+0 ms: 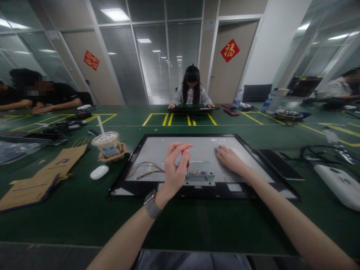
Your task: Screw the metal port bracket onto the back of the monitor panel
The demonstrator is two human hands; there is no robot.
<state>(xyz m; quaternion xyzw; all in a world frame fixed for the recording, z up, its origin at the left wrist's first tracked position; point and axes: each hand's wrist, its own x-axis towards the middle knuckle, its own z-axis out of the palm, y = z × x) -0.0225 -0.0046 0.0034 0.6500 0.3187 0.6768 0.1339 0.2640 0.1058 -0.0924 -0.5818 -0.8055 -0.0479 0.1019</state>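
Observation:
A flat display panel (152, 150) with a black frame lies back side up on the green table in front of me. My left hand (176, 167) is closed on a screwdriver (188, 155) with a red and black handle, held upright over a metal bracket (204, 178) with connector ports. Its tip is partly hidden by my fingers and too small to make out. Loose coloured wires (149, 165) run from the panel's left part towards my left hand. Resting on the panel's right half is my right hand (228, 157), fingers stretched out, with nothing visible in it.
To the left are a lidded drink cup (106, 144) with a straw, a white oval case (99, 172) and brown paper bags (56, 165). A black phone (279, 164) and a white device (337, 185) lie right. Across the table a person (192, 90) holds a dark panel.

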